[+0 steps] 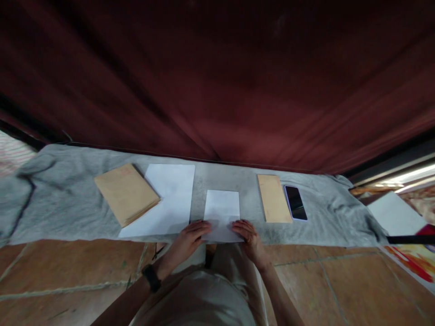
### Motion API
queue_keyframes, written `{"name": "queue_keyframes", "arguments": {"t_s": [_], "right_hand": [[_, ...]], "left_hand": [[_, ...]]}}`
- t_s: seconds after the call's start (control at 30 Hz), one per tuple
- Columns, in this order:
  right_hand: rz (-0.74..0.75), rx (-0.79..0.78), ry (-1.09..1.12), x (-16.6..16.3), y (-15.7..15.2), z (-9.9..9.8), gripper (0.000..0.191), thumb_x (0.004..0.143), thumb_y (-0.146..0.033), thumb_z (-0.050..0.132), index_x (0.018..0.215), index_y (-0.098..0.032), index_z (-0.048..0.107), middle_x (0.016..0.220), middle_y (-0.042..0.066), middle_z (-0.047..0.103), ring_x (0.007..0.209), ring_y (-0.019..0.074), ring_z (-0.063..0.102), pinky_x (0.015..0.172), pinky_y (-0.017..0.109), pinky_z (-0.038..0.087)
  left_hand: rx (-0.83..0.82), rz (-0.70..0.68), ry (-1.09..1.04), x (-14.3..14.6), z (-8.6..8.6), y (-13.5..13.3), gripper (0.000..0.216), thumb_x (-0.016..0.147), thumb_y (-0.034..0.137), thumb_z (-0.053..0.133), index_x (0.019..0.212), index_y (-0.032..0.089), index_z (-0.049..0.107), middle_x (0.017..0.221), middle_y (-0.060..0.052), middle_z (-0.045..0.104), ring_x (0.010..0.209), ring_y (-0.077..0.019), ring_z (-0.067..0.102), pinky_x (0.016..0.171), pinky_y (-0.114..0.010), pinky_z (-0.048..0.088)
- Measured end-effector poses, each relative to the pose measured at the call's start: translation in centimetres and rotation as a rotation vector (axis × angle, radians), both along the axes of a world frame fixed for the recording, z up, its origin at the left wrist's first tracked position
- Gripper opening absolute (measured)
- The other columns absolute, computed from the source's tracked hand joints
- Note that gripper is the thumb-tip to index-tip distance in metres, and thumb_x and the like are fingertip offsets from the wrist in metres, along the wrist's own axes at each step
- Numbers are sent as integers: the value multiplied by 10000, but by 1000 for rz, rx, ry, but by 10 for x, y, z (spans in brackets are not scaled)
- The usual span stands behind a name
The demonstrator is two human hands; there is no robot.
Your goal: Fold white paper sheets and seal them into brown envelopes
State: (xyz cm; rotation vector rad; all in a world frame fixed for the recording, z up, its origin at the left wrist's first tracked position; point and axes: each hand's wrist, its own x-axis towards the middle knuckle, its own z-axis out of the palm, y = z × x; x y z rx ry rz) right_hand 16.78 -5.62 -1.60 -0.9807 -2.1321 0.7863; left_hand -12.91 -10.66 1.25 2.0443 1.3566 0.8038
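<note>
In front of me lies a white sheet of paper (222, 206), about half the size of the larger sheets beside it, so it looks folded. My left hand (193, 234) grips its near left corner, with the fingers on top. At the near right corner my right hand (248, 233) holds it the same way; both thumbs are partly hidden. Large white sheets (173, 194) lie to the left, partly under a stack of brown envelopes (127, 192). On the right rests a single brown envelope (274, 199).
A phone (296, 203) lies touching or close beside the single envelope. Grey cloth (326, 203) covers the narrow table, wrinkled at both ends. Behind it hangs a dark red curtain (217, 90). A white board-like thing (396, 215) stands past the right end, above the tiled floor (306, 276).
</note>
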Motion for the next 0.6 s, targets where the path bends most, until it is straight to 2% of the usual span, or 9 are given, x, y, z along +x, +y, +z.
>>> {"name": "queue_keyframes", "arguments": {"t_s": [0.1, 0.23, 0.27, 0.37, 0.47, 0.6], "right_hand": [[21, 14, -26, 2, 6, 5, 549, 795, 27, 518, 1204, -283, 712, 1244, 52, 731, 1208, 228, 634, 1090, 477, 462], [-57, -35, -54, 0, 17, 15, 206, 958, -211, 586, 1083, -261, 742, 1120, 68, 758, 1078, 232, 673, 981, 420, 520], [-87, -54, -67, -2, 19, 17, 179, 981, -274, 578, 1047, -255, 743, 1084, 68, 758, 1053, 232, 676, 969, 409, 521], [-187, -114, -129, -11, 26, 19, 272, 1023, -377, 504, 955, -236, 726, 959, 67, 738, 954, 229, 674, 905, 373, 524], [-301, -147, -189, -22, 31, 18, 335, 1038, -383, 442, 872, -225, 687, 848, 63, 702, 844, 221, 659, 822, 336, 511], [-430, -150, -285, -35, 34, 20, 320, 1031, -363, 440, 878, -212, 676, 835, 64, 710, 789, 208, 658, 749, 292, 480]], "left_hand": [[62, -41, 49, -3, -1, 5, 217, 952, 222, 604, 1109, 272, 745, 1234, -34, 748, 1171, -202, 676, 1070, -415, 519], [35, 139, -2, 4, -1, 15, 210, 969, 362, 594, 1033, 249, 759, 1062, -50, 784, 1019, -214, 711, 954, -381, 555], [1, 203, -26, 7, 0, 17, 222, 965, 380, 589, 1005, 241, 757, 1032, -53, 785, 982, -213, 714, 920, -362, 559], [-148, 382, -55, 16, 6, 27, 256, 958, 405, 560, 935, 218, 734, 897, -46, 771, 804, -192, 702, 756, -300, 543], [-278, 495, 23, 24, 14, 39, 306, 963, 424, 522, 844, 204, 700, 703, -12, 697, 631, -165, 630, 604, -268, 445], [-350, 559, 183, 31, 25, 55, 315, 979, 414, 493, 823, 209, 675, 665, -7, 668, 638, -162, 618, 570, -259, 349]]}}
